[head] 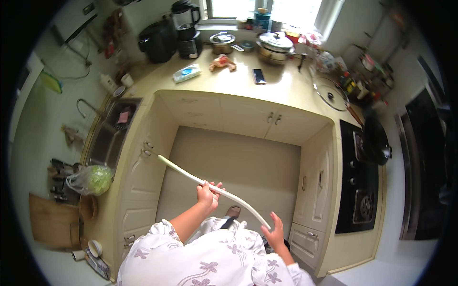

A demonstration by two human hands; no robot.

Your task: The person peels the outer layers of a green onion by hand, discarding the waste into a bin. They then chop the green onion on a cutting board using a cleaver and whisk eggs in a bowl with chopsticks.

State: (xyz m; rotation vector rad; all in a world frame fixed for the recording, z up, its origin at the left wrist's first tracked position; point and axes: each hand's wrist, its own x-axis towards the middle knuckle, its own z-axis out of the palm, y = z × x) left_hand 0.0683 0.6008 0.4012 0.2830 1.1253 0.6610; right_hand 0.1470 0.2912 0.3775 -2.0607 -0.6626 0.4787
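Note:
A long, pale, slightly curved rod-like thing (229,195), possibly a long stalk or a tube, stretches over the kitchen floor. It runs from near the sink-side cabinet handles down to the right. My left hand (210,196) grips it near its middle, with the thumb over it and the fingers beneath. At its lower right end is my right hand (274,231), fingers spread; whether they touch the end cannot be told. The thing's far end is thinner and slightly green.
The sink (109,143) and a bag of leafy greens (99,179) are on the left. On the back counter (236,82) lie a wipes pack (187,73) and a phone (259,76), with lidded pots behind. A wok (375,141) stands on the black stove (357,200) at right.

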